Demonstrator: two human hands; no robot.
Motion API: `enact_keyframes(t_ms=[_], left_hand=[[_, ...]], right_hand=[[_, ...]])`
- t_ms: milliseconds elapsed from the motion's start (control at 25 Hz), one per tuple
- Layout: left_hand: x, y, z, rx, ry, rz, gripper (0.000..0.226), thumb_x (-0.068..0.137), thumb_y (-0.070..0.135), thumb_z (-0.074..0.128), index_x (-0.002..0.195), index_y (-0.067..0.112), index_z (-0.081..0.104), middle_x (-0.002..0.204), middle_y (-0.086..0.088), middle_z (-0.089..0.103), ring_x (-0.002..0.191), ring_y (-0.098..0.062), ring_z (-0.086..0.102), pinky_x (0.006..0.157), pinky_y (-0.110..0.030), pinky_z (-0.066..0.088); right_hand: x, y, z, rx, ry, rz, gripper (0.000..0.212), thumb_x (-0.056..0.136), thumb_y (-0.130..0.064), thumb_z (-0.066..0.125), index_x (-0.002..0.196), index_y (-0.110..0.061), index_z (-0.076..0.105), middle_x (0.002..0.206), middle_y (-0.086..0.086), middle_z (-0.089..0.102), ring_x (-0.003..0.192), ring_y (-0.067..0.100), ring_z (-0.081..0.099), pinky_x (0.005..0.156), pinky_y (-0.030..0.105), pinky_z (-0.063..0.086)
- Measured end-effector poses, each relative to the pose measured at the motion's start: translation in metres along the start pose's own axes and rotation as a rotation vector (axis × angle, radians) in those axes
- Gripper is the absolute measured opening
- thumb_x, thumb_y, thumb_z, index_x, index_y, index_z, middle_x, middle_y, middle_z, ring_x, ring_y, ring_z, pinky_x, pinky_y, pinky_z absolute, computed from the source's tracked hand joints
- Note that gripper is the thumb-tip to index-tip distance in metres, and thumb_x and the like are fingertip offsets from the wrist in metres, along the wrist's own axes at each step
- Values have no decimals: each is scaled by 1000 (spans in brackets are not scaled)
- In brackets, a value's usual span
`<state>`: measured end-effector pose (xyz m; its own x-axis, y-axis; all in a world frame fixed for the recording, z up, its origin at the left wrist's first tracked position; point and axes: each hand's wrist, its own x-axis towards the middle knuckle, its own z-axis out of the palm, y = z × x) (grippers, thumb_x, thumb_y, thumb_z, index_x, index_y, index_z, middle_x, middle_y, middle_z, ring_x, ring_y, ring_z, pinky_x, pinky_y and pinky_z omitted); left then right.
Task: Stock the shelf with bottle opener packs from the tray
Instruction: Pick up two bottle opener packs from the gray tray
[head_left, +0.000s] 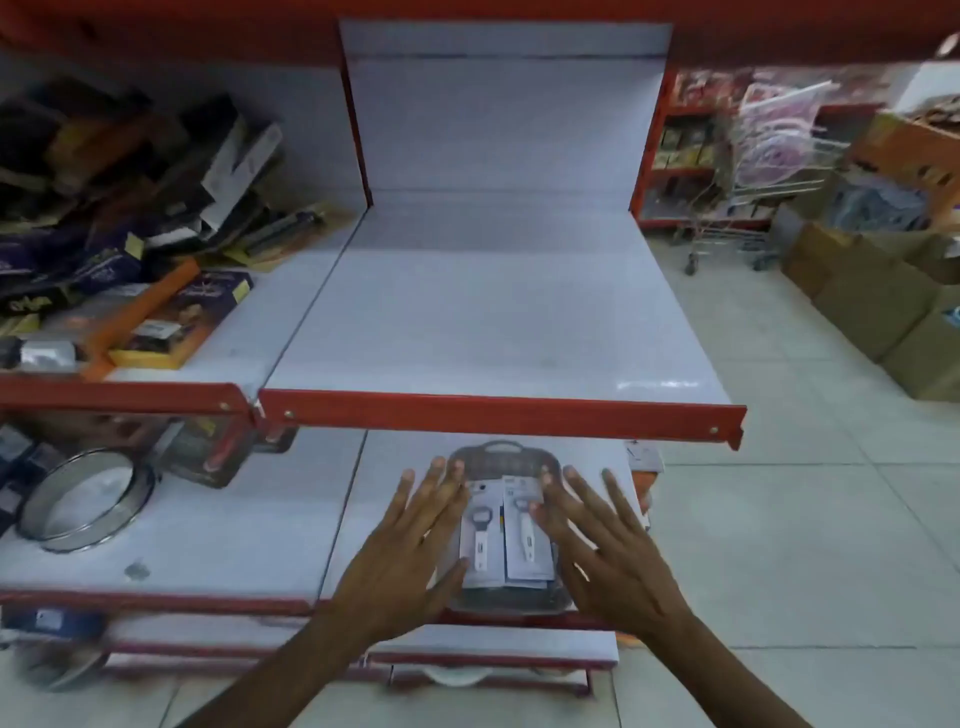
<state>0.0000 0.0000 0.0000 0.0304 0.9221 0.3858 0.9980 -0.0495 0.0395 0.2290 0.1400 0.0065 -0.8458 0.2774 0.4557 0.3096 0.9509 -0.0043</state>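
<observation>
Both forearms reach in from the near edge; left hand (402, 540) and right hand (605, 545) hover spread flat, fingers apart, gripping nothing, one on each side of the bottle opener packs (506, 535). The packs, two showing side by side, lie on a dark tray (501, 457) on the lower shelf (208, 545), tray front at the shelf's near lip. Judged step: first pick. Best to pinch one pack by its card edges and lift it straight up and toward the near side to clear the red front rail (498, 413) overhanging it. The upper shelf (493, 312) is bare, with wide room; boxes (156, 312) crowd the left bay, and a round sieve (85, 501) sits well left of the tray.
</observation>
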Motion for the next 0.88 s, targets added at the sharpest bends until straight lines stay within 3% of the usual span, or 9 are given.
enact_keyframes(t_ms=[120, 200, 240, 320, 400, 560, 680, 760, 880], left_hand=[[7, -8, 44, -64, -337, 7, 86, 93, 51, 50, 157, 16, 4, 164, -1, 0, 154, -19, -8, 124, -42, 22], [28, -16, 68, -163, -628, -46, 96, 91, 50, 61, 157, 18, 0, 166, 0, -4, 155, -23, 4, 123, -42, 30], [42, -19, 77, -186, -712, -59, 102, 88, 47, 68, 158, 17, 0, 168, -2, 1, 154, -26, 16, 119, -40, 35], [70, -26, 89, -220, -803, -123, 113, 79, 36, 81, 157, 13, 3, 166, -7, 22, 143, -30, 42, 109, -39, 46], [86, -31, 107, -270, -866, -182, 123, 70, 29, 89, 156, 12, 4, 162, -9, 31, 138, -33, 47, 109, -40, 45], [92, -36, 137, -234, -910, -190, 137, 55, 35, 97, 155, 13, 6, 160, -5, 36, 139, -30, 45, 115, -38, 39], [95, -39, 136, -129, -858, -174, 136, 54, 46, 94, 155, 15, 9, 164, -7, 24, 147, -32, 31, 119, -41, 32], [94, -40, 129, -21, -757, -123, 128, 56, 54, 91, 153, 14, 17, 158, -10, 28, 143, -30, 34, 116, -42, 37], [87, -41, 118, -35, -650, -152, 119, 57, 51, 91, 149, 15, 25, 153, -11, 32, 132, -28, 45, 107, -38, 47]], right_hand=[[4, 5, 42, 112, -358, 115, 79, 83, -24, 68, 150, -22, 26, 156, -3, 11, 147, 16, 5, 120, 47, 24], [19, 15, 68, 197, -581, 234, 83, 89, -31, 66, 153, -20, 14, 158, -5, 0, 149, 18, 3, 121, 41, 5], [28, 24, 84, 181, -649, 252, 92, 86, -35, 69, 154, -18, 10, 162, 0, 1, 151, 24, 7, 119, 38, 5], [45, 41, 109, 135, -744, 287, 114, 72, -43, 81, 153, -11, 7, 163, 10, 11, 149, 31, 18, 119, 40, 21], [56, 52, 132, 96, -839, 275, 131, 59, -50, 87, 152, -7, 5, 163, 12, 11, 149, 33, 16, 119, 43, 24], [64, 59, 148, -23, -911, 182, 143, 52, -64, 84, 152, -5, 1, 163, 13, 5, 150, 36, 5, 122, 46, 7], [65, 63, 155, -13, -829, 176, 148, 42, -72, 83, 151, -8, 7, 160, 14, 15, 148, 37, 12, 122, 53, 12], [61, 64, 157, 2, -785, 170, 147, 38, -72, 84, 150, -7, 14, 157, 15, 22, 145, 38, 17, 121, 54, 16], [58, 61, 157, -78, -811, 128, 142, 45, -65, 87, 152, -7, 13, 161, 15, 15, 148, 38, 11, 122, 55, 11]])
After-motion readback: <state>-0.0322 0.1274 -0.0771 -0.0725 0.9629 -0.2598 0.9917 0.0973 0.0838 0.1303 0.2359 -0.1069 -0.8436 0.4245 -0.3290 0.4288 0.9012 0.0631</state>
